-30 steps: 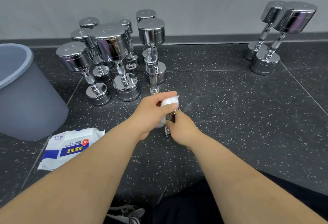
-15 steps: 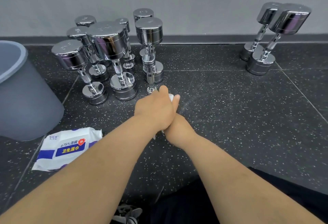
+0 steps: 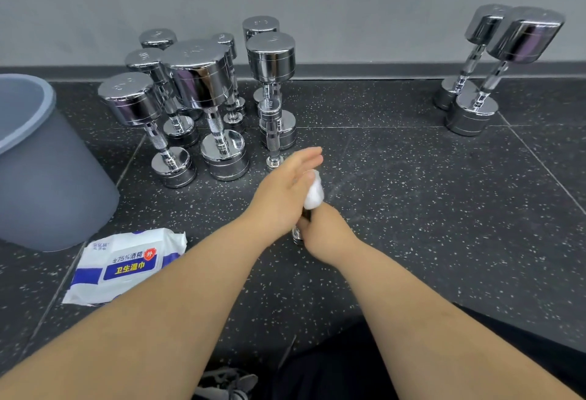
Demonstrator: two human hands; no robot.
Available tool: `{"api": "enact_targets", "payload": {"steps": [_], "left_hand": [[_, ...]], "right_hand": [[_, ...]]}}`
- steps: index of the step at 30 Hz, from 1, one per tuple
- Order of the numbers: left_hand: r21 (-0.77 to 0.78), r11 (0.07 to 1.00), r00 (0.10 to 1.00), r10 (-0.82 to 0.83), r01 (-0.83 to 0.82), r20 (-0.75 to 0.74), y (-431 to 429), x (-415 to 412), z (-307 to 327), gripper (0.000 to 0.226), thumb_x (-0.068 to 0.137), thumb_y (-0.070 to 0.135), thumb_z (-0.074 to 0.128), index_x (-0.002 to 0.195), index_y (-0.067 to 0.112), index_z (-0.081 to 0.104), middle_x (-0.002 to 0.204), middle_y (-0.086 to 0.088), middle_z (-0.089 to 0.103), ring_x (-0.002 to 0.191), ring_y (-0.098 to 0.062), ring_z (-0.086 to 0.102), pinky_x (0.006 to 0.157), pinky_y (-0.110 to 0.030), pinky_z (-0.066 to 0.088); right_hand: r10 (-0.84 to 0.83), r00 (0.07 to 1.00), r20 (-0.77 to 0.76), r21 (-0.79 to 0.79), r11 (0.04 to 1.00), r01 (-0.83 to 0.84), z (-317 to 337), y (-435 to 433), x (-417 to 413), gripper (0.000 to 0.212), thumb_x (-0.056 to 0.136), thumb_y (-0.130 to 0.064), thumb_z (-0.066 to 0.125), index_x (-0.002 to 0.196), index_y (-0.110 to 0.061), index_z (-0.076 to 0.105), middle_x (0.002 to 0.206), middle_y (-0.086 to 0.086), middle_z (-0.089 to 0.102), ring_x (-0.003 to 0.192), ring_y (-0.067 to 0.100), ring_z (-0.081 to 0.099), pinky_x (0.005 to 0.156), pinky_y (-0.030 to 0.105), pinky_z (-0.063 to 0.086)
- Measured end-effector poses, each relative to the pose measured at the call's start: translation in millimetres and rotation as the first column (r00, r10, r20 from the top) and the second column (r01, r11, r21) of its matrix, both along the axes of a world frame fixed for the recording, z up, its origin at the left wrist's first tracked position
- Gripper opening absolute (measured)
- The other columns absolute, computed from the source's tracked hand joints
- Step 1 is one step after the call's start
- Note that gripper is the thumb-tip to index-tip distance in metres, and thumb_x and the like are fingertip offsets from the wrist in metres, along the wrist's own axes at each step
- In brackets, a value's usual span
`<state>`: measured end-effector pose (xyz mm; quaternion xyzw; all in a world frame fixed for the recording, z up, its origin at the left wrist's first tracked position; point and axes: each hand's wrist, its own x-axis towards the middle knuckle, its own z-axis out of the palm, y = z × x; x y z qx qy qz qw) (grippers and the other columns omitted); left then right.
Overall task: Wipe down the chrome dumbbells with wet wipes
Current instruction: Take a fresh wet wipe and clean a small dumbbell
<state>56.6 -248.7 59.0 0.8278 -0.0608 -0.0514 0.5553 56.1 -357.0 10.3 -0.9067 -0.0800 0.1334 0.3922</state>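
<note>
Head view: small chrome dumbbell [image 3: 297,234], upright, middle of floor [image 3: 428,225], largely hidden. Handle: right grip [image 3: 326,234] closed round it. Top: left grip [image 3: 282,190], fingers straight, presses wet wipe [image 3: 314,191] there. Step: wiping upper head. Next, probably: handle, needing regrip.

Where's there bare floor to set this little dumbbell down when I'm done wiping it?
Widest bare floor lies between your right hand, gripping the little dumbbell, and the two dumbbells at right. A narrower strip runs between the wipes pack and the dumbbell cluster. Crowded: that cluster beside the bin.
</note>
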Motion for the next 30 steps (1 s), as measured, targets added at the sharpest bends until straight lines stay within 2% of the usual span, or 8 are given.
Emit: {"api": "enact_targets", "payload": {"steps": [2, 7, 12, 18, 22, 26, 28, 30], "left_hand": [[0.251, 0.968, 0.996, -0.027, 0.007, 0.079, 1, 5, -3, 0.027, 0.104, 0.025, 0.04, 0.12, 0.029, 0.063, 0.115, 0.018, 0.056, 0.111, -0.003, 0.05, 0.093, -0.023, 0.037], [0.765, 0.639, 0.991, -0.029, -0.085, 0.134, -4, 10, 6, 0.046, 0.094, 0.063, 0.039, 0.101, 0.019, 0.05, 0.099, 0.004, 0.042, 0.094, -0.019, 0.038, 0.08, -0.036, 0.035], [0.82, 0.572, 0.997, 0.074, -0.012, -0.037, -1, 14, 17, 0.05, 0.101, 0.057, 0.016, 0.105, 0.016, 0.044, 0.113, -0.007, 0.059, 0.101, -0.03, 0.054, 0.079, -0.04, 0.036], [0.74, 0.672, 0.987, 0.101, 0.027, -0.128, 13, 19, 20, 0.064, 0.104, 0.048, 0.013, 0.072, 0.009, 0.053, 0.077, -0.014, 0.06, 0.064, -0.03, 0.058, 0.076, -0.04, 0.053], [0.682, 0.726, 0.994, 0.104, -0.088, 0.018, 17, 13, 10, 0.048, 0.105, 0.038, 0.016, 0.078, 0.015, 0.048, 0.083, -0.008, 0.054, 0.086, -0.032, 0.055, 0.079, -0.04, 0.043], [0.586, 0.81, 0.998, -0.024, -0.016, 0.059, -2, -5, -8, 0.035, 0.1, 0.043, 0.024, 0.112, 0.022, 0.049, 0.12, -0.005, 0.05, 0.118, -0.031, 0.047, 0.088, -0.043, 0.04], [0.528, 0.849, 0.997, -0.068, 0.035, 0.044, -8, -14, -10, 0.047, 0.105, 0.039, 0.031, 0.149, 0.024, 0.029, 0.157, -0.004, 0.022, 0.141, -0.024, 0.029, 0.112, -0.041, 0.031], [0.507, 0.861, 0.994, -0.083, 0.036, 0.069, -5, -15, -8, 0.055, 0.106, 0.033, 0.03, 0.157, 0.023, 0.014, 0.165, 0.003, 0.002, 0.149, -0.016, 0.011, 0.12, -0.035, 0.016]], "right_hand": [[0.013, 1.0, 0.017, -0.014, 1.0, -0.013, 1, 0, -1, 0.01, 0.097, -0.008, 0.044, 0.089, -0.015, 0.044, 0.069, -0.008, 0.043, 0.061, 0.005, 0.041, 0.051, 0.021, 0.026], [0.073, 0.997, 0.027, -0.12, 0.99, -0.07, -2, 5, 2, 0.012, 0.094, -0.004, 0.041, 0.096, -0.013, 0.05, 0.071, -0.007, 0.042, 0.07, 0.02, 0.046, 0.054, 0.029, 0.028], [0.052, 0.994, 0.098, -0.039, 0.998, -0.048, 2, 8, -5, 0.031, 0.1, -0.013, 0.042, 0.13, -0.007, 0.046, 0.078, -0.008, 0.044, 0.075, 0.018, 0.046, 0.055, 0.023, 0.03], [0.08, 0.994, 0.074, 0.001, 0.997, -0.08, -1, 11, -11, 0.017, 0.099, -0.017, 0.052, 0.116, -0.016, 0.047, 0.096, -0.003, 0.051, 0.085, 0.019, 0.048, 0.076, 0.031, 0.037], [0.043, 0.998, 0.041, 0.027, 0.999, -0.044, -1, 9, -6, 0.022, 0.098, -0.017, 0.052, 0.119, -0.019, 0.046, 0.092, -0.004, 0.055, 0.082, 0.019, 0.051, 0.075, 0.032, 0.039], [0.032, 0.998, 0.051, -0.076, 0.997, -0.028, 2, 3, 1, 0.014, 0.096, -0.014, 0.043, 0.109, -0.016, 0.05, 0.083, -0.002, 0.057, 0.08, 0.023, 0.057, 0.065, 0.033, 0.043], [0.103, 0.991, 0.085, -0.153, 0.984, -0.089, 6, 3, 1, 0.016, 0.098, -0.011, 0.042, 0.108, -0.012, 0.055, 0.087, 0.003, 0.058, 0.083, 0.023, 0.057, 0.069, 0.033, 0.044], [0.128, 0.988, 0.091, -0.18, 0.977, -0.11, 4, 5, 2, 0.022, 0.098, -0.012, 0.042, 0.115, -0.01, 0.056, 0.094, 0.005, 0.061, 0.088, 0.022, 0.058, 0.07, 0.028, 0.042]]}}
